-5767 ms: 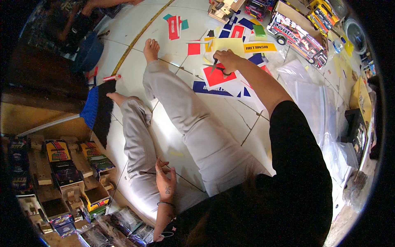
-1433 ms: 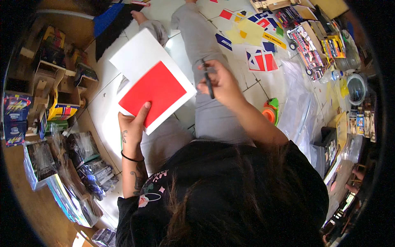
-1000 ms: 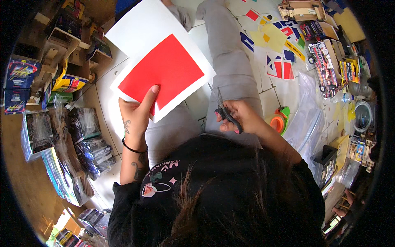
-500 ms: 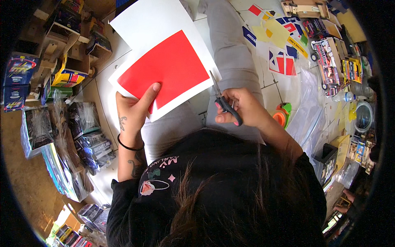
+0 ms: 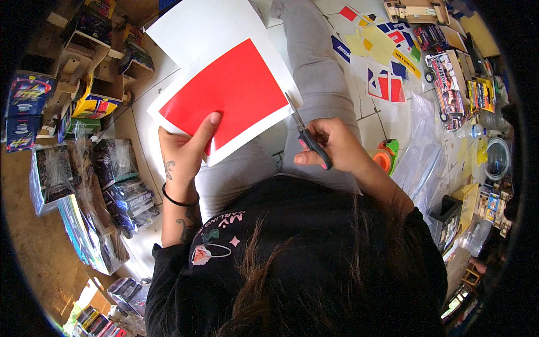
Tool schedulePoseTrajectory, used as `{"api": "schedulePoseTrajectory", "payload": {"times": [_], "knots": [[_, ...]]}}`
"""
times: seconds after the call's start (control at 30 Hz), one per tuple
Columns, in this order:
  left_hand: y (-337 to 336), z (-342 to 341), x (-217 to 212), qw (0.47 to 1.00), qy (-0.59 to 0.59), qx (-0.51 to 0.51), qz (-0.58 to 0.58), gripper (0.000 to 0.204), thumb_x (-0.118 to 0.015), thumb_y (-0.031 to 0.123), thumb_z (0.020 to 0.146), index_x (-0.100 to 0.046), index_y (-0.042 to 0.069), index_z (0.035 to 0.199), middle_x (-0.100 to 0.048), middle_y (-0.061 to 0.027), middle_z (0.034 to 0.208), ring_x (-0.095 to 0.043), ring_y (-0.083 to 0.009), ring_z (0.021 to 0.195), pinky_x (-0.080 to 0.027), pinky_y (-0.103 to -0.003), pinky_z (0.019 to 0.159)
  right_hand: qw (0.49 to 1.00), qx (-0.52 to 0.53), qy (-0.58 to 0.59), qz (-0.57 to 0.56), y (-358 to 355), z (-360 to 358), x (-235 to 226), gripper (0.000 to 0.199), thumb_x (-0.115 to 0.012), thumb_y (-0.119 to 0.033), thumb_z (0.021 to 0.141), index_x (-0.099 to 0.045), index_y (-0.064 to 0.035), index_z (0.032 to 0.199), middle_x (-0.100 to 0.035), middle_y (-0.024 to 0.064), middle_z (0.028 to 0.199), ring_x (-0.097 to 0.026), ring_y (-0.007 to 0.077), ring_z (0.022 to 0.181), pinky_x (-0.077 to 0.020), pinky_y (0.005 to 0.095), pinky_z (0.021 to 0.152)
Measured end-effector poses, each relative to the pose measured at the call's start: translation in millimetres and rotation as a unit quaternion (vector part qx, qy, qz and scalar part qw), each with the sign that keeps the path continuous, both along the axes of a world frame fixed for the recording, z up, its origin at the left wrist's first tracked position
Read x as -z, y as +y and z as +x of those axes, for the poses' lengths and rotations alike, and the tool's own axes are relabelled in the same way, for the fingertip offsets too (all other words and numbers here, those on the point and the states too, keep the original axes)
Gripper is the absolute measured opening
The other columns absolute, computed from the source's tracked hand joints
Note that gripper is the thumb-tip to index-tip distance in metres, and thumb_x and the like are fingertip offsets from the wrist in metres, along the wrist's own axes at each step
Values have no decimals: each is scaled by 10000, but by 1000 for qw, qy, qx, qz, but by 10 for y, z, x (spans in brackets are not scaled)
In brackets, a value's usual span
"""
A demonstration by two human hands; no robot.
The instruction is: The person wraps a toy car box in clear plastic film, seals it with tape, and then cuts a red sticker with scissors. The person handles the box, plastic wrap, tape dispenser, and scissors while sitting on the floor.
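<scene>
A white sheet with a large red rectangle (image 5: 241, 84) on it is tilted in front of me, above my legs. My left hand (image 5: 188, 140) grips its lower left edge, thumb pressed on the red, the other fingers hidden underneath. Behind it, more white paper (image 5: 208, 28) extends toward the top. My right hand (image 5: 337, 143) is closed around the dark handles of a pair of scissors (image 5: 316, 149). The blades point up and away, at the sheet's right white margin beside the red corner. Whether paper lies between the blades is hard to tell.
Cut red, blue and yellow sticker pieces (image 5: 382, 42) lie on the tiles at the upper right. Near my right forearm is an orange and green tape dispenser (image 5: 384, 157) beside clear plastic sheets (image 5: 421, 146). Toy trucks (image 5: 446, 90) line the right; wrapped boxes (image 5: 118, 163) stand left.
The scissors have turned slightly, and their blades show a little wider at the sheet's right margin. My left hand and the sheet have barely shifted.
</scene>
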State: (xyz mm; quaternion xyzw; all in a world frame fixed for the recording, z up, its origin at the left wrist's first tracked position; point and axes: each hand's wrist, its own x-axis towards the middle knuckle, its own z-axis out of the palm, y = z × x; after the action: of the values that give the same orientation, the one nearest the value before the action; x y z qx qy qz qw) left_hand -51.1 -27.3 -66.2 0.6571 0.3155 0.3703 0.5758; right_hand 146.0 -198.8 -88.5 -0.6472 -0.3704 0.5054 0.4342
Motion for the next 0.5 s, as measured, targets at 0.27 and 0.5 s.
{"api": "schedulePoseTrajectory", "payload": {"times": [0.27,0.5], "knots": [[-2,6,16,1000,3,1,-8,320,-745,47,782,-607,-53,1053,-677,-111,942,-642,-147,827,-510,-269,750,999,9,-45,-12,-22,8,-44,382,-880,-221,626,-582,-22,760,-516,-48,600,-461,14,510,-352,175,461],[-18,-1,10,1000,4,20,-10,310,-741,39,783,-610,-49,1050,-679,-108,934,-646,-151,821,-515,-275,743,1000,11,-17,17,-5,-5,17,369,-871,-205,642,-585,-23,789,-539,-39,633,-475,16,525,-364,175,472]]}}
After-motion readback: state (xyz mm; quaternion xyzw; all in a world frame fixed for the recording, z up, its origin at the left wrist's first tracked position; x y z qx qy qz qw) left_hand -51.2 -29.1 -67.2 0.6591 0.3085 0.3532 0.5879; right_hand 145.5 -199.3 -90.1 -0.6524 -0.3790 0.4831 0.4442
